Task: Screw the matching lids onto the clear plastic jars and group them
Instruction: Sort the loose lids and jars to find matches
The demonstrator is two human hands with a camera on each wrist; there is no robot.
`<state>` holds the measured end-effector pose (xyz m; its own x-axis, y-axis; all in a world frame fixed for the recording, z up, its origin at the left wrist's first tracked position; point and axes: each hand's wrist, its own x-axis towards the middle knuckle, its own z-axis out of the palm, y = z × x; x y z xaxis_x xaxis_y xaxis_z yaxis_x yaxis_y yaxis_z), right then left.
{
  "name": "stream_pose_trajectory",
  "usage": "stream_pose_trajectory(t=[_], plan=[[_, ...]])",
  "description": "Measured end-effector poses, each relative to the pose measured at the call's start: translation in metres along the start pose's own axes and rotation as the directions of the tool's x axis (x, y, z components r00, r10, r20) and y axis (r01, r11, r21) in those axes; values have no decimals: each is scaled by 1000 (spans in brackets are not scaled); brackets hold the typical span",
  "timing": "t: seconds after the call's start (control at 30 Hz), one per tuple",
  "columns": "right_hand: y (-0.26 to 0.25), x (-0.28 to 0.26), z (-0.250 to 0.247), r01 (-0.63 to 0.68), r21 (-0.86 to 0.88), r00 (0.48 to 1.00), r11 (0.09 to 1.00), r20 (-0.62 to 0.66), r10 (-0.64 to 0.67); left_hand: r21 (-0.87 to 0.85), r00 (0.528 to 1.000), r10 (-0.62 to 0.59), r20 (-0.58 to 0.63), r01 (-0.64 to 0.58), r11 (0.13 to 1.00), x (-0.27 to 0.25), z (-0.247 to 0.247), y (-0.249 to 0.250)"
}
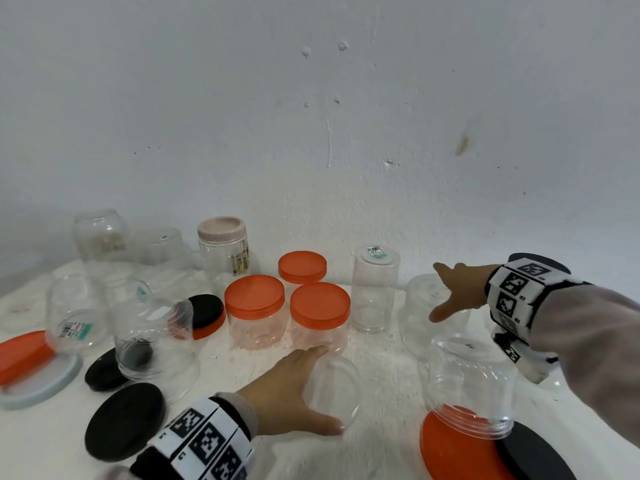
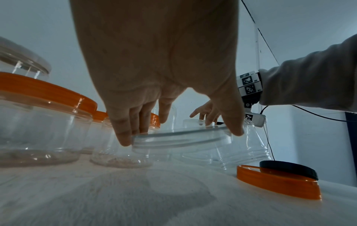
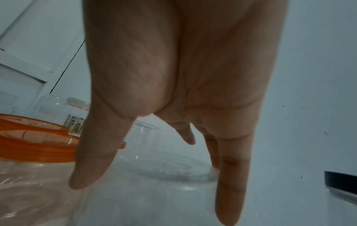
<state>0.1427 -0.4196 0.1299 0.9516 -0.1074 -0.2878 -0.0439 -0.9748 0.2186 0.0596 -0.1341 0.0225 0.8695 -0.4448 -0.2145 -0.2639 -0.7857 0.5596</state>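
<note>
From my feed, the white table (image 1: 381, 393) takes up the lower half of the head view, set against a scuffed white wall (image 1: 311, 116). Clear plastic jars are scattered all over the table. At the near right a big clear jar (image 1: 471, 382) stands mouth down, its threaded rim resting on a large orange lid (image 1: 450, 448) that overlaps a black lid (image 1: 540, 455). At the left another inverted clear jar (image 1: 156, 337) sits beside two black lids (image 1: 124, 420), and a jar lying on its side (image 1: 76, 317) shows a barcode label, next to an orange lid stacked on a pale grey one (image 1: 41, 386).

In the middle, two short jars already wear orange lids (image 1: 254, 296), (image 1: 320, 304), and both look empty apart from a faint pinkish tint. A third orange lid (image 1: 302, 266) sits behind them. A taller jar with a pale pink lid (image 1: 221, 230) stands at the back; something small and dark shows inside, too blurred to name. A narrow upturned jar (image 1: 375, 292) carries a barcode sticker on its base.

My left hand (image 1: 287, 393) grips a clear lid (image 1: 334, 389), thumb and fingers curled round its rim, just in front of the capped pair. My right hand (image 1: 457, 289) reaches out with fingers spread and straight, resting on top of a clear jar (image 1: 433, 306) at the right rear.
</note>
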Motion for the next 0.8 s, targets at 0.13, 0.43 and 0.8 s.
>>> stream_pose_trajectory(t=[0.13, 0.43, 0.8], plan=[[2, -8, -4, -2, 87, 997, 996, -75, 9, -6, 999, 13, -36, -13, 1000, -6, -3, -1], [-2, -44, -21, 29, 263, 957, 964, -285, 49, -83, 982, -2, -191, -14, 996, -25, -16, -6], [-46, -91, -23, 174, 505, 869, 845, -482, 109, -337, 938, -91, -334, -29, 941, -57, -54, -36]])
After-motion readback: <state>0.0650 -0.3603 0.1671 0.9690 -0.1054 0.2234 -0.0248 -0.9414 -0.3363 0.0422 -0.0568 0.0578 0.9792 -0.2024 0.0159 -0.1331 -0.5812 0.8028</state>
